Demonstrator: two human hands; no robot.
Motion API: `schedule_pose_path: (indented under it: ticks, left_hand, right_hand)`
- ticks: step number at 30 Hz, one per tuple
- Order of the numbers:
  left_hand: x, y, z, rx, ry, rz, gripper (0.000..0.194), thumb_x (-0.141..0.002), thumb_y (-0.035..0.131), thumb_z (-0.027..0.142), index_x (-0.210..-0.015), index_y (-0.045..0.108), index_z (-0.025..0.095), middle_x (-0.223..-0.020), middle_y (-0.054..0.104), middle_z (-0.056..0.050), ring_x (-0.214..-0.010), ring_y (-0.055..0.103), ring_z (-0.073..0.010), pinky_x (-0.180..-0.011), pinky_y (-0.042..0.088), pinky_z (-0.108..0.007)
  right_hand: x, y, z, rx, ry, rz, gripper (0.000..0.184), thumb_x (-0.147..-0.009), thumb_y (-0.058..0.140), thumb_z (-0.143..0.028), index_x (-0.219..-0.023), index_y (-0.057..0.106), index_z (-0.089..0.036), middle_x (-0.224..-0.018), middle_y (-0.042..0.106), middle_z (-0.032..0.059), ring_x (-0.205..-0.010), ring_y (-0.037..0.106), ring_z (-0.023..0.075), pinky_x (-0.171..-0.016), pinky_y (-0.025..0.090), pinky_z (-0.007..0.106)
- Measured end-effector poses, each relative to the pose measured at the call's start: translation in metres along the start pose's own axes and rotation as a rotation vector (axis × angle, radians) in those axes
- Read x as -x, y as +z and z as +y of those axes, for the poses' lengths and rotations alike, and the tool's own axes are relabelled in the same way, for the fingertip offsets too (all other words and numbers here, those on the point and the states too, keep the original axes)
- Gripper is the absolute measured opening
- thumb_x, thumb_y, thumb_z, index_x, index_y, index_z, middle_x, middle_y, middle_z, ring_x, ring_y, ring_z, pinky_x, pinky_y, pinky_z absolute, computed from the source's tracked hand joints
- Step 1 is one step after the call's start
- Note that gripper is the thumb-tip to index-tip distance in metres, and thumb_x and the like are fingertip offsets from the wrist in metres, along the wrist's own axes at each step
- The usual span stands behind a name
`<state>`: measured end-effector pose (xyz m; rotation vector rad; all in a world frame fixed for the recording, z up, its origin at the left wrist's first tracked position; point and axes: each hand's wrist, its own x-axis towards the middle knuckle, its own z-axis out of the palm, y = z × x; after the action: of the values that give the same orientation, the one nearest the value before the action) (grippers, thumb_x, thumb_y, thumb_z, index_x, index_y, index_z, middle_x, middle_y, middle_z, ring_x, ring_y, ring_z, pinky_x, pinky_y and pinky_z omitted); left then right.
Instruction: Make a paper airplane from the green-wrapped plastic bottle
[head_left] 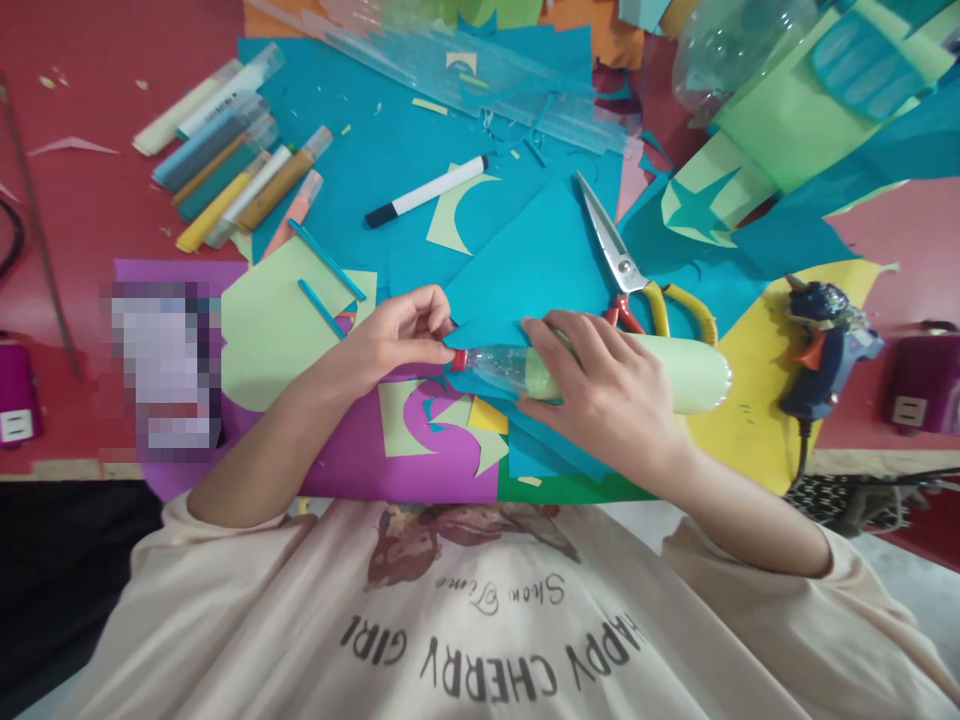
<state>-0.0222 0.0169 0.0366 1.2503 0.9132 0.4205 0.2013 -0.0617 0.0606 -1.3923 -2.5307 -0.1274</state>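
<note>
A clear plastic bottle (495, 368) lies on its side over blue sheets, its neck pointing left. Pale green paper (679, 372) wraps its body, leaving the base showing at the right. My right hand (600, 375) is closed over the wrapped part from above. At the neck end is a red bottle cap (458, 360). My left hand (409, 335) has its fingers curled and thumb against this cap, in a pinch; the fingertips are partly hidden. Just beyond my right hand are scissors (622, 270) with red and yellow handles, their blades apart.
Blue paper (525, 240), purple paper (345, 450) and yellow paper (742, 420) cover the red table. Several markers (225, 150) lie at the left, near a blurred phone (165, 360). A black-and-white marker (427, 190) sits ahead. A glue gun (817, 350) rests at the right.
</note>
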Motion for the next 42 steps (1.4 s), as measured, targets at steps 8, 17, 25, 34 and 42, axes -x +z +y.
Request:
schedule_pose_path:
  ticks: [8, 17, 25, 34, 42]
  left_hand:
    - [0.001, 0.002, -0.004, -0.017, 0.030, 0.058, 0.035, -0.066, 0.072, 0.034, -0.066, 0.040, 0.021, -0.075, 0.046, 0.002, -0.074, 0.049, -0.0129, -0.064, 0.042, -0.025]
    - [-0.002, 0.011, -0.019, -0.204, 0.394, 0.260, 0.048, -0.078, 0.067, 0.061, -0.067, 0.043, 0.021, -0.069, 0.050, 0.002, -0.073, 0.056, -0.0123, -0.063, 0.045, -0.023]
    - [-0.002, 0.012, -0.028, -0.408, 0.643, 0.354, 0.041, -0.087, 0.062, 0.052, -0.066, 0.045, 0.021, -0.070, 0.056, 0.001, -0.070, 0.059, -0.0115, -0.062, 0.047, -0.024]
    - [-0.003, 0.013, -0.028, -0.431, 0.648, 0.326, 0.038, -0.089, 0.058, 0.052, -0.070, 0.048, 0.021, -0.073, 0.057, 0.000, -0.074, 0.060, -0.0120, -0.063, 0.048, -0.024]
    - [-0.007, 0.009, -0.026, -0.177, 0.517, 0.382, 0.046, -0.090, 0.045, 0.065, -0.081, 0.059, 0.022, -0.095, 0.065, -0.005, -0.084, 0.065, -0.0151, -0.078, 0.054, -0.030]
  right_hand:
    - [0.001, 0.001, 0.002, -0.027, 0.057, -0.033, 0.037, -0.089, 0.056, -0.036, -0.117, 0.059, -0.013, -0.105, 0.069, 0.0132, -0.091, 0.063, 0.0240, -0.073, 0.051, 0.035]
    - [-0.001, 0.001, 0.011, -0.075, 0.138, -0.034, 0.048, -0.086, 0.061, -0.050, -0.117, 0.060, -0.014, -0.107, 0.067, 0.0140, -0.091, 0.064, 0.0259, -0.074, 0.051, 0.037]
    - [-0.002, -0.001, 0.013, -0.081, 0.102, -0.010, 0.048, -0.085, 0.063, -0.049, -0.115, 0.060, -0.011, -0.104, 0.068, 0.0143, -0.088, 0.066, 0.0251, -0.070, 0.051, 0.035]
    - [-0.002, -0.001, 0.012, -0.080, 0.114, -0.025, 0.048, -0.086, 0.061, -0.050, -0.116, 0.059, -0.012, -0.105, 0.068, 0.0144, -0.090, 0.066, 0.0255, -0.071, 0.051, 0.036]
    - [-0.003, 0.000, 0.014, -0.092, 0.132, -0.041, 0.049, -0.087, 0.059, -0.052, -0.116, 0.060, -0.013, -0.106, 0.067, 0.0147, -0.090, 0.065, 0.0260, -0.069, 0.050, 0.036]
